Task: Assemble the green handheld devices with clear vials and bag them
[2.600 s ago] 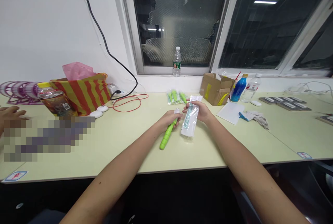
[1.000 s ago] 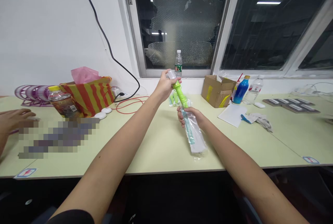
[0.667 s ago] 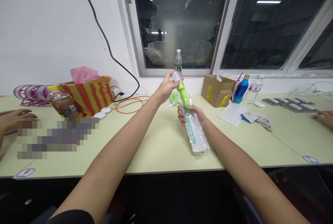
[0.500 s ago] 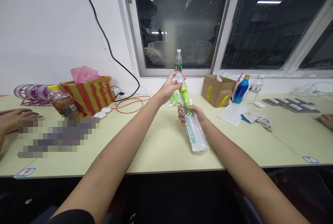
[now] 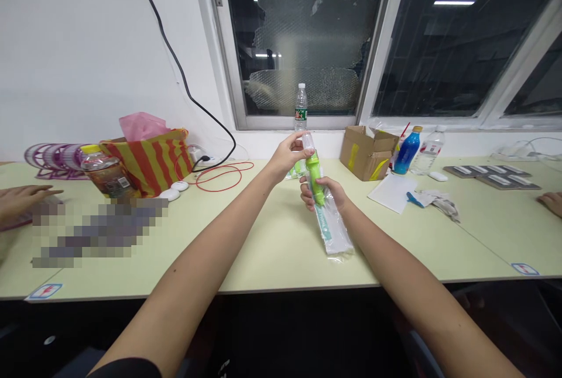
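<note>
A bright green tube-like object [image 5: 316, 176] with a clear cap [image 5: 308, 143] sits partly inside a clear plastic bag [image 5: 336, 232] with a white and teal insert. My left hand [image 5: 290, 154] pinches the clear cap at the top. Lower down, my right hand [image 5: 327, 189] is closed around the green object and the bag's upper part. The bag's lower end hangs toward the table's front. Behind my left hand, a small green packet [image 5: 295, 171] lies on the table, partly hidden.
At the left are a striped bag [image 5: 160, 161], a yellow-capped bottle [image 5: 109, 173], a red cable [image 5: 219, 176] and a person's hand [image 5: 26, 202]. A carton [image 5: 369, 153], bottles, a glove [image 5: 434, 202] and grey blocks [image 5: 492, 176] stand or lie right; another hand shows at the right edge.
My left hand has moved down slightly with the clear cap, and the green object has slid lower into the bag. My right hand has hardly moved.
</note>
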`<act>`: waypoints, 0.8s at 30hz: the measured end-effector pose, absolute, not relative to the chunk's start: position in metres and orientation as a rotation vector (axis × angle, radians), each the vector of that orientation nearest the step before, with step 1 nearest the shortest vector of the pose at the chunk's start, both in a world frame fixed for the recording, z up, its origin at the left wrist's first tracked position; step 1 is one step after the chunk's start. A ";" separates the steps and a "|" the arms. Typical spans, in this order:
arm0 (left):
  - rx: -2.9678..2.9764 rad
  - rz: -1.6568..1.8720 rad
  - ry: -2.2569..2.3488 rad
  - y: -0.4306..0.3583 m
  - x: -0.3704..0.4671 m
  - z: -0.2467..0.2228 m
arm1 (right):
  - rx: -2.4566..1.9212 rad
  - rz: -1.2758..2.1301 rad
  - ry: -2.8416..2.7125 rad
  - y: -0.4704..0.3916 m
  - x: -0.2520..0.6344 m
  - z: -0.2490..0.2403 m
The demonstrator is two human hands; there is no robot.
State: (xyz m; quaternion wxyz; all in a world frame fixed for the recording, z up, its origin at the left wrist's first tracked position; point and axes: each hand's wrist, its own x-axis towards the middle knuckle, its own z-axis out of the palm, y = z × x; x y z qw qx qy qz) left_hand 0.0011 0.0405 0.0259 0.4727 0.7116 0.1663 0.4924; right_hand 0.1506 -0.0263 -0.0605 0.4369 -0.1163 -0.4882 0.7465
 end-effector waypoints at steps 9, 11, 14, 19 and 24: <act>1.825 1.210 0.363 0.037 0.000 0.027 | -0.268 1.844 -1.181 -0.026 0.152 -0.059; 1.837 1.200 0.379 0.039 -0.001 0.026 | -0.258 1.840 -1.174 -0.026 0.153 -0.059; 1.834 1.197 0.404 0.040 -0.003 0.026 | -0.242 1.844 -1.164 -0.027 0.153 -0.057; 1.803 1.139 0.463 0.036 -0.003 0.023 | -0.221 1.897 -1.156 -0.030 0.149 -0.054; 1.799 1.153 0.501 0.033 0.000 0.020 | -0.209 1.883 -1.122 -0.029 0.145 -0.054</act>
